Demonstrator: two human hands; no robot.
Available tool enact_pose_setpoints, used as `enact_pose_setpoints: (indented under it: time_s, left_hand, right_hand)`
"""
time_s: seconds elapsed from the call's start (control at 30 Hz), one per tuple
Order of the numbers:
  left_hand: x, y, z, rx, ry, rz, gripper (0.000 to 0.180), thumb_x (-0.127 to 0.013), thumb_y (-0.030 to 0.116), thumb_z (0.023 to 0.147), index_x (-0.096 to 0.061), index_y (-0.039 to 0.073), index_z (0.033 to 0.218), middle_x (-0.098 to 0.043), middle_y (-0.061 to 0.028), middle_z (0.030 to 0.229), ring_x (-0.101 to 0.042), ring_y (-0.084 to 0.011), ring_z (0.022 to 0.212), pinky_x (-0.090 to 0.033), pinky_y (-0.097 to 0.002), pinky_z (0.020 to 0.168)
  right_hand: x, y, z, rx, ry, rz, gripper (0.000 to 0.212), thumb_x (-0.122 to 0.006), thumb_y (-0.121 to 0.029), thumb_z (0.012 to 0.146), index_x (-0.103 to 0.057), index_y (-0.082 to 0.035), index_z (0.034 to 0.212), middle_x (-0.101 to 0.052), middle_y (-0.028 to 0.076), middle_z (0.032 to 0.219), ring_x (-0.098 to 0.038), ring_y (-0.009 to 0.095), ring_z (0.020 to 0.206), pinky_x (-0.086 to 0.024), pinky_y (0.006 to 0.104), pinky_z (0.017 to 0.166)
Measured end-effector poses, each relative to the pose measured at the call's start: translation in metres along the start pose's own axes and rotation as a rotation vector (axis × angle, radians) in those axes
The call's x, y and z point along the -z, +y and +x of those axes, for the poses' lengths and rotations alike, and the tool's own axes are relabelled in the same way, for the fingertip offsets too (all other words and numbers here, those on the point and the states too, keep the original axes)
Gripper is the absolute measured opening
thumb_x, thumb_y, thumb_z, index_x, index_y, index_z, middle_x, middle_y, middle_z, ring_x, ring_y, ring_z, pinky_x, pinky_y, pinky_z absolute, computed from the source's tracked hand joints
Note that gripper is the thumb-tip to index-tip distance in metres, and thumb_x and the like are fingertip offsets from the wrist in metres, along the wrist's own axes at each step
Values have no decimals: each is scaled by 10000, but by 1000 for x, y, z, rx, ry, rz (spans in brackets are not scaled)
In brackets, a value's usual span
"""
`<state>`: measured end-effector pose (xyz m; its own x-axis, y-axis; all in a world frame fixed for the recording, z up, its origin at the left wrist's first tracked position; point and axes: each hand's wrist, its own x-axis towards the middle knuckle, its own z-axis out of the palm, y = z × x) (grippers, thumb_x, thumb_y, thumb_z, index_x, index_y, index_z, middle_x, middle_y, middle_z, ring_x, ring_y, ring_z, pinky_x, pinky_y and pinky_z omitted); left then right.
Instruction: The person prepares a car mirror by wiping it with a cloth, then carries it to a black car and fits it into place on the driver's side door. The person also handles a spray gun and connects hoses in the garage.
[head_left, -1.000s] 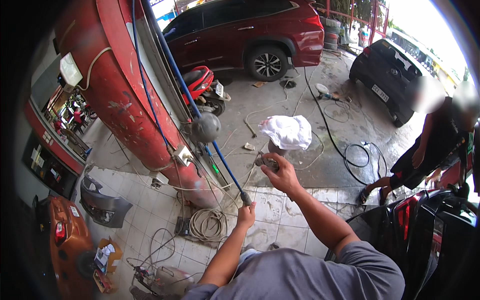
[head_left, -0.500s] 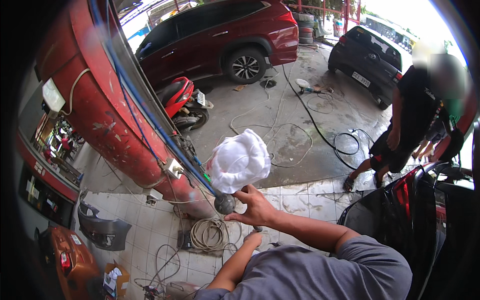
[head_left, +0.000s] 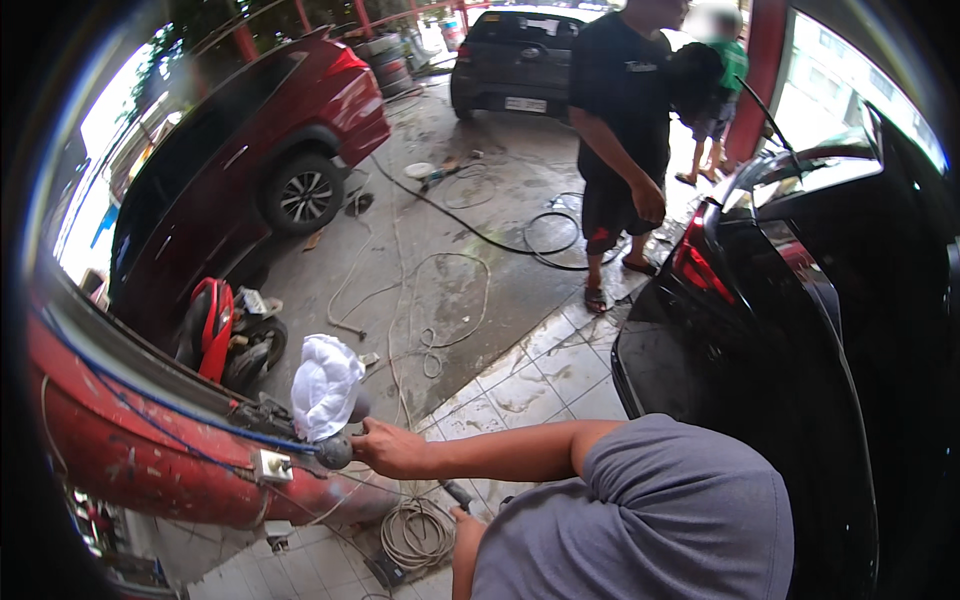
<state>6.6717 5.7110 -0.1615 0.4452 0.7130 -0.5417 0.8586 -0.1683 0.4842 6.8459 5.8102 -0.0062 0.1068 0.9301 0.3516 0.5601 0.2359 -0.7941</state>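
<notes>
A polisher with a grey rounded head (head_left: 335, 452) and a white cloth bonnet (head_left: 325, 388) on its pad is held out to my left, beside the red pillar. The bonnet stands up on edge and looks bunched. My right hand (head_left: 393, 449) reaches across from the right and closes at the polisher's head, just under the bonnet; its fingertips are partly hidden. Lower down, my left hand (head_left: 467, 522) is wrapped round the dark rear handle (head_left: 457, 493). My forearm covers the stretch between head and handle.
The red pillar (head_left: 190, 462) carries a blue hose and a socket box (head_left: 273, 467). Coiled cord (head_left: 417, 533) lies on the tiles. A black car (head_left: 730, 330) stands close at right. A person in black (head_left: 622, 130) stands ahead; a maroon car (head_left: 240, 160) and red motorcycle (head_left: 208, 328) are left.
My view has swung to the right, bringing the black car further in. The bonnet has turned more edge-on. My right hand's thumb and fingers, spread before, have drawn in at the polisher's head.
</notes>
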Motion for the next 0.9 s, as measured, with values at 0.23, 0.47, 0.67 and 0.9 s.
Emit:
enact_pose_setpoints:
  time_s: [0.23,0.47,0.67,0.9]
  left_hand:
    - [120,6,-89,-704,839,-231,258,-701,83,886,-595,-22,1097,-619,-194,1050,-613,-316,847,-509,-465,802]
    - [184,108,-49,-1102,733,-777,573,-524,498,1024,-484,-17,1272,-533,-86,891,-485,-124,642,-437,-255,584]
    - [141,135,-25,-664,-55,-1096,481,-393,598,1041,-473,153,1205,-300,48,630,-266,-53,454,-224,-219,398]
    - [131,133,-1,-639,-143,-874,309,-460,370,1078,-584,90,1037,-383,52,595,-310,-41,447,-241,-222,410]
  right_hand:
    - [17,40,25,-25,195,-67,178,-577,-228,980,-635,-86,1070,-558,219,861,-496,362,857,-437,473,771]
    - [3,31,13,-89,239,39,203,-581,-244,980,-614,-46,1012,-610,237,891,-517,406,908,-445,503,805]
    - [-10,54,8,-184,245,82,315,-679,-119,853,-620,-78,1160,-644,236,965,-566,417,1001,-475,494,860]
    - [34,65,-1,-265,256,-17,562,-631,41,708,-536,-72,1249,-650,246,1011,-604,457,1012,-493,502,873]
